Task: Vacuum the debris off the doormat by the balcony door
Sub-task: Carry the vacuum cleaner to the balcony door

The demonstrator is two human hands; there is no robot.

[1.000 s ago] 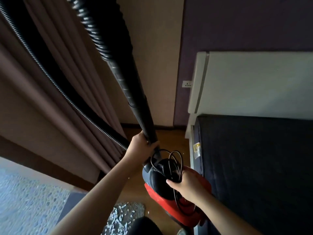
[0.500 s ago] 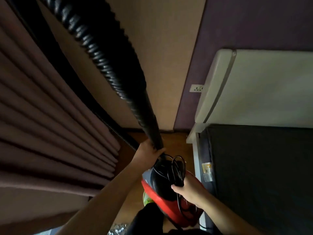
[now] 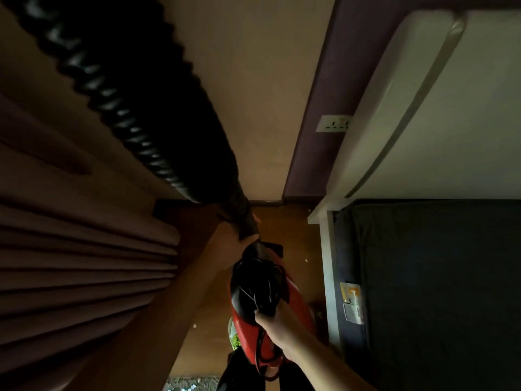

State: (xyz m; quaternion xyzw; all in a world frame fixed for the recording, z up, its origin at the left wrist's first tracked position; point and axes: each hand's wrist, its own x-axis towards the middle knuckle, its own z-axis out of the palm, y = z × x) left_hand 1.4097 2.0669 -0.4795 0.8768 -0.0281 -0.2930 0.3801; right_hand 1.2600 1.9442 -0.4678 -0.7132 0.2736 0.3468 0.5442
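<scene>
A red and black vacuum cleaner (image 3: 296, 300) hangs low in the middle of the view, above the wooden floor. My right hand (image 3: 272, 320) grips its black top together with the coiled power cord (image 3: 267, 289). My left hand (image 3: 234, 238) grips the lower end of the black ribbed hose (image 3: 141, 122), which runs up to the top left, blurred. A speckled strip of doormat (image 3: 191, 384) with pale debris shows at the bottom edge.
Pleated brown curtains (image 3: 70, 263) fill the left side. A bed with a dark mattress (image 3: 437, 292) and a pale headboard (image 3: 451, 108) takes the right. A wall socket (image 3: 334, 123) sits beside the headboard. A narrow strip of wooden floor (image 3: 293, 227) lies between, with small crumbs.
The view has swung right and closer to the bed; the hose looms larger and most of the doormat has dropped out of view. Both hands keep their grips on hose and vacuum.
</scene>
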